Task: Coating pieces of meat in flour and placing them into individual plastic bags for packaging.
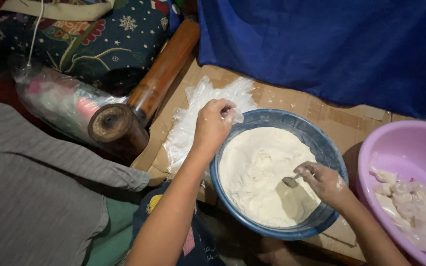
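The pink basin (410, 148) is cut off at the right and lower edges, so only part of the pale filled packets (410, 202) inside it shows, and the spoon (290, 181) is mostly hidden behind the right hand (325, 183), with just its dusty bowl poking out to the left. That bowl rests on the white flour (257, 172), which fills the blue bowl (321, 143) standing on a sheet of cardboard (341, 123). The right hand's fingers are curled closed around the spoon's handle, floury at the knuckles. The left hand (214, 123) hovers over the bowl's upper left rim, its fingers pinched shut on a small clear plastic bag (235, 116); how the bag's mouth stands is hard to make out. Just behind that hand lies a heap of clear plastic bags (193, 118) on the cardboard, beside a dark wooden post (124, 123).
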